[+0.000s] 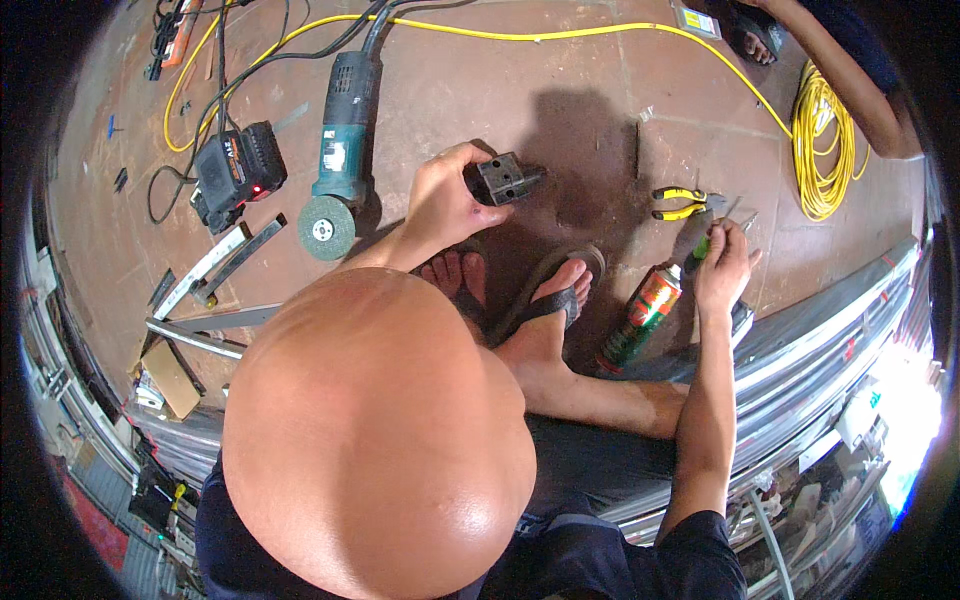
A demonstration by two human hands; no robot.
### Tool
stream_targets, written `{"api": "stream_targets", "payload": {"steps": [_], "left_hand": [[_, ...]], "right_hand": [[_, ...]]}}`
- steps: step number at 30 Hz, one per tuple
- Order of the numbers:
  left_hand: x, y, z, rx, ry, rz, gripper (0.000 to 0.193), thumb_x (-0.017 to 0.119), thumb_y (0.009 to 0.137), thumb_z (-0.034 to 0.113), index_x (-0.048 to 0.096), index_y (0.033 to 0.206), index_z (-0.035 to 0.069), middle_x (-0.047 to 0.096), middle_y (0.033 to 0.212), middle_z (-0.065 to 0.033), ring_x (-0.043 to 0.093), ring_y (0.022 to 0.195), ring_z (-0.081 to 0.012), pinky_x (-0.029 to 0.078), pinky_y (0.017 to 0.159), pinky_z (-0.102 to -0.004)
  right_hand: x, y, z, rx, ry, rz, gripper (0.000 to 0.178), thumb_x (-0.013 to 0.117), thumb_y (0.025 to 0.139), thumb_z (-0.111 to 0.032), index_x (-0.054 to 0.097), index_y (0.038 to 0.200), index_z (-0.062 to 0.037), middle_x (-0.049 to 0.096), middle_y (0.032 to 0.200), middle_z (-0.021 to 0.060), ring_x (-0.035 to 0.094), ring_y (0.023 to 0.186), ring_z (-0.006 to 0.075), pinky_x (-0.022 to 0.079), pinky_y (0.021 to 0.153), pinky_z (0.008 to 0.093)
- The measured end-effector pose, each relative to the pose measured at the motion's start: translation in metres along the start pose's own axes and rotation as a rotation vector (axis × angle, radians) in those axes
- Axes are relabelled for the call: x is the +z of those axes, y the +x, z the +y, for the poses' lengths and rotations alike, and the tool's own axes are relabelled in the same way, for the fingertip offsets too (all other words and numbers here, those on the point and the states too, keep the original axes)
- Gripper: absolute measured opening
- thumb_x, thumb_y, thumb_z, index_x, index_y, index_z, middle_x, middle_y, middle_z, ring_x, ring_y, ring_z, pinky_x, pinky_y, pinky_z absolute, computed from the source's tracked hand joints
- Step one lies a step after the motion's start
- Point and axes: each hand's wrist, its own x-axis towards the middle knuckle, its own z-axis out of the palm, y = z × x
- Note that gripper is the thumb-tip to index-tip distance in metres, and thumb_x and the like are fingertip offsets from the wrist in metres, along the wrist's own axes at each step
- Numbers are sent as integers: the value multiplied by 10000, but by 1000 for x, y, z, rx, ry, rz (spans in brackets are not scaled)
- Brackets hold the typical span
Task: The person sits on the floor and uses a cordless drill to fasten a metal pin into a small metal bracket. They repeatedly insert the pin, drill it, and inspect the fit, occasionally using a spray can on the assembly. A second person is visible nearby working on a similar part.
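My left hand [452, 190] is closed around a small black block-like part [502, 178] with holes in its face, held above the floor. What the part belongs to, I cannot make out. At the right, my right hand [725, 268] has its fingers closed over a green-handled tool [702, 247] that looks like a screwdriver; a thin metal shaft shows past the fingers. Just beyond that hand lie yellow-and-black pliers [682, 203]. A green and red spray can [642, 318] with a white nozzle is left of my right forearm.
A teal angle grinder [343, 150] lies on the brown floor at left, near a black battery pack [238, 168] with a red light. Metal profile pieces [205, 270] lie below it. A yellow cable [540, 38] runs to a coil [822, 150] beside another person's arm [845, 80].
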Motion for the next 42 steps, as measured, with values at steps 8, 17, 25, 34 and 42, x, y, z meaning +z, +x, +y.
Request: {"api": "stream_targets", "payload": {"steps": [8,17,25,34,42], "left_hand": [[-4,1,6,-136,-55,-66,600,1073,686,198,772,1173,20,824,979,-126,823,892,-226,657,825,-375],[4,0,-4,-65,-59,-24,589,1073,660,214,787,1132,10,836,1023,-157,827,920,-239,656,842,-377],[5,-1,-11,26,-4,12,563,1039,651,165,781,1128,9,826,1088,-188,831,981,-333,657,877,-415],[5,-4,-11,28,66,3,610,1048,627,179,766,1140,9,809,1085,-187,807,1011,-373,639,918,-446],[9,-8,-23,128,100,22,611,1038,586,157,770,1120,31,804,1077,-183,780,1037,-416,617,940,-480]], "right_hand": [[-43,-20,-131,-294,578,-401,205,752,1050,-80,796,1248,-51,800,1181,189,782,1088,416,637,939,475],[7,-45,-193,-338,452,-507,158,683,1122,-250,757,1202,-135,752,1053,164,777,953,448,647,811,573],[14,-20,-172,-171,339,-510,205,699,1117,-208,790,1220,-56,817,1086,235,791,1032,472,625,894,549],[26,-31,-186,-323,266,-485,149,706,1096,-214,745,1182,-98,777,1043,155,793,957,411,658,816,528],[35,-36,-178,-335,383,-509,221,718,1092,-254,787,1236,-101,815,1092,214,795,992,470,643,869,564]]}}
